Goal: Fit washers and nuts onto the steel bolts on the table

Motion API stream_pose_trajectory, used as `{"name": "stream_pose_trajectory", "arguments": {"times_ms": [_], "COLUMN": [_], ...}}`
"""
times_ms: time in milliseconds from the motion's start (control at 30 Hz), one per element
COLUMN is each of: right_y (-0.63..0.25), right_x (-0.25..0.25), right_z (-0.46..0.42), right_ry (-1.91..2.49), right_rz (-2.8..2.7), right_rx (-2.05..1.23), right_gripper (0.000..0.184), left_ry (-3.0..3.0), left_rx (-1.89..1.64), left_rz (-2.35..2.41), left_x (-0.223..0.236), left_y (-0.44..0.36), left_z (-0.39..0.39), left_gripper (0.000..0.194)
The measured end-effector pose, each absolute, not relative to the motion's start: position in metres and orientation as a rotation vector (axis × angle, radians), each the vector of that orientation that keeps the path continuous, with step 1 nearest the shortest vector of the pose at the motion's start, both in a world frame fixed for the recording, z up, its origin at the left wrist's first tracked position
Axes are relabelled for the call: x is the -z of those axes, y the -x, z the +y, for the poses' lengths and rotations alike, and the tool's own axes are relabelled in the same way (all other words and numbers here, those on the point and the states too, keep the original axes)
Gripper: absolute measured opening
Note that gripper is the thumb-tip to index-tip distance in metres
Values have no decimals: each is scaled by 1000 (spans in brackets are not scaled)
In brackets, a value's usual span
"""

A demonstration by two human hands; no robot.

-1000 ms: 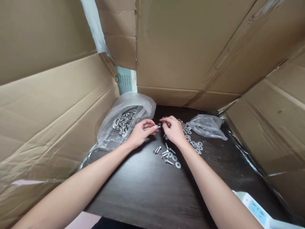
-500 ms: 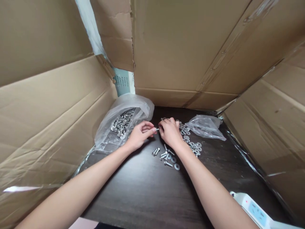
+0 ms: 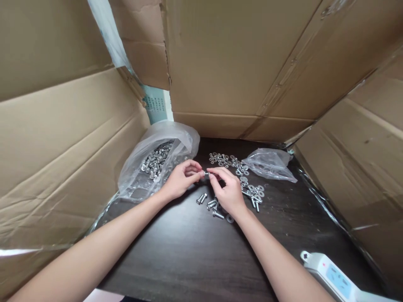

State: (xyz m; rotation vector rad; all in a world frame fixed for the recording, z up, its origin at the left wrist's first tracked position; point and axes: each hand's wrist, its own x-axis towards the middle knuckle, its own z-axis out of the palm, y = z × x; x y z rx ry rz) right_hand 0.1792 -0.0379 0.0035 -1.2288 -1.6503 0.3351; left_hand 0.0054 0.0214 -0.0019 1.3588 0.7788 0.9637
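Observation:
Above the table, a small silver bolt (image 3: 206, 174) spans the gap between my two hands. My left hand (image 3: 184, 178) pinches one end of it between thumb and fingers. At the other end, the thumb and fingertips of my right hand (image 3: 227, 186) close round the bolt; whether a nut or washer sits there too is hidden. Below the hands lie loose bolts (image 3: 201, 199) and a flat washer (image 3: 229, 218), partly covered by my right hand. Nuts and washers (image 3: 220, 159) are scattered behind it, with more bolts and washers (image 3: 256, 195) to its right.
A clear plastic bag (image 3: 185, 136) full of bolts (image 3: 156, 161) lies open at the left. Another crumpled plastic bag (image 3: 269, 163) rests at the right. Cardboard walls (image 3: 239, 63) enclose the dark table (image 3: 176, 251). A white power strip (image 3: 317, 268) occupies the front right.
My right hand has drawn back from the scattered nuts and washers and turned, its fingertips now meeting the bolt in my left hand. The view has shifted slightly.

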Motion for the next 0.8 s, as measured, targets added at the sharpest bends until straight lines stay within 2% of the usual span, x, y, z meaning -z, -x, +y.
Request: {"name": "stream_pose_trajectory", "arguments": {"times_ms": [633, 800], "right_y": [-182, -183], "right_x": [-1, -1], "right_z": [-38, -38], "right_ry": [1256, 1357], "right_rz": [-1615, -1696], "right_rx": [-409, -255], "right_gripper": [13, 35], "left_ry": [-1382, -1423], "left_rx": [-897, -897], "left_rz": [757, 737], "left_x": [-2, -1], "left_y": [-6, -8], "left_z": [21, 17], "left_gripper": [35, 35]}}
